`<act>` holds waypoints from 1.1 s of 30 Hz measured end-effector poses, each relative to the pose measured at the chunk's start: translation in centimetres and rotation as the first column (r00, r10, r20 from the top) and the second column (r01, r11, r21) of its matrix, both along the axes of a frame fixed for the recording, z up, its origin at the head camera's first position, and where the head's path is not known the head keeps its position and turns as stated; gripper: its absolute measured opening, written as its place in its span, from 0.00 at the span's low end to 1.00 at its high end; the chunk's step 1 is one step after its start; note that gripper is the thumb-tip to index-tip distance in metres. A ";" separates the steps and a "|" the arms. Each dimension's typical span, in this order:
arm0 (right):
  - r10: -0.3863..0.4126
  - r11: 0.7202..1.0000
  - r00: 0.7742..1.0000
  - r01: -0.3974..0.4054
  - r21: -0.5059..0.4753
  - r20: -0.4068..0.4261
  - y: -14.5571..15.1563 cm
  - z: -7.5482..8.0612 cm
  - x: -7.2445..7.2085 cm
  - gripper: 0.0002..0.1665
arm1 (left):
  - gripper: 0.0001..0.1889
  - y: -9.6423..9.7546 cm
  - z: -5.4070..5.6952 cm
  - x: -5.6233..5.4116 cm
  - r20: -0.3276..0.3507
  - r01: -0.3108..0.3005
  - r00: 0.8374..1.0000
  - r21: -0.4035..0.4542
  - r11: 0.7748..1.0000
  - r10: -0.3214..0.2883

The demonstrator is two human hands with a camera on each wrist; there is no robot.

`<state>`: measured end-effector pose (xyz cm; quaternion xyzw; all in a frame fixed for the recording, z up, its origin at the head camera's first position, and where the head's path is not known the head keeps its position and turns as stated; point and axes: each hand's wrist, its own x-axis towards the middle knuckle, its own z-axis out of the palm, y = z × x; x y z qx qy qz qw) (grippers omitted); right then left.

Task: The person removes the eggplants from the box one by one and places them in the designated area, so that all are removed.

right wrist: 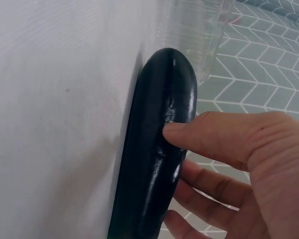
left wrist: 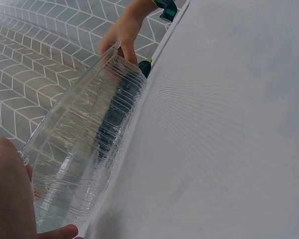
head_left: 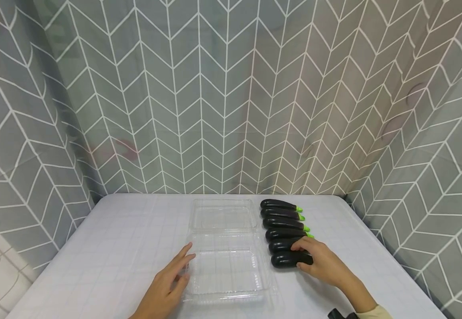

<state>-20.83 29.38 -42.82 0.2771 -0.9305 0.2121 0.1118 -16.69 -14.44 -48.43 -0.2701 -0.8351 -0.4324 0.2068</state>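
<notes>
A row of several dark eggplants with green stems lies right of a clear plastic clamshell container (head_left: 227, 270), which stands with its lid (head_left: 223, 217) folded back. My right hand (head_left: 322, 261) grips the nearest eggplant (head_left: 284, 260) by its stem-side half. In the right wrist view, the thumb (right wrist: 204, 132) presses one side of that eggplant (right wrist: 157, 144), with fingers on the other side. At the container's left edge, my left hand (head_left: 166, 285) rests with its fingers loosely extended. The left wrist view shows the container wall (left wrist: 84, 144) beside that hand.
A white cloth covers the table (head_left: 115, 252). Grey curtains (head_left: 215, 97) with white chevron lines hang behind it and at both sides. The other eggplants (head_left: 280, 212) lie close together behind the gripped one. A dark band (head_left: 340, 314) sits on the right wrist.
</notes>
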 end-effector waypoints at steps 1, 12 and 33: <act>0.003 1.000 1.000 -0.003 0.001 0.001 -0.1 0.0 0.0 0.22 | 0.25 0.0 0.0 0.0 -0.001 -0.002 1.000 0.000 1.000 0.002; 0.033 0.999 0.999 -0.033 0.012 -0.007 -0.2 -0.1 0.0 0.22 | 0.24 0.1 0.2 0.3 0.062 -0.027 0.998 0.000 1.000 0.027; 0.153 0.988 0.988 -0.153 0.007 -0.025 0.2 0.6 0.4 0.23 | 0.24 0.0 0.2 0.2 0.038 -0.012 0.999 0.020 1.000 0.011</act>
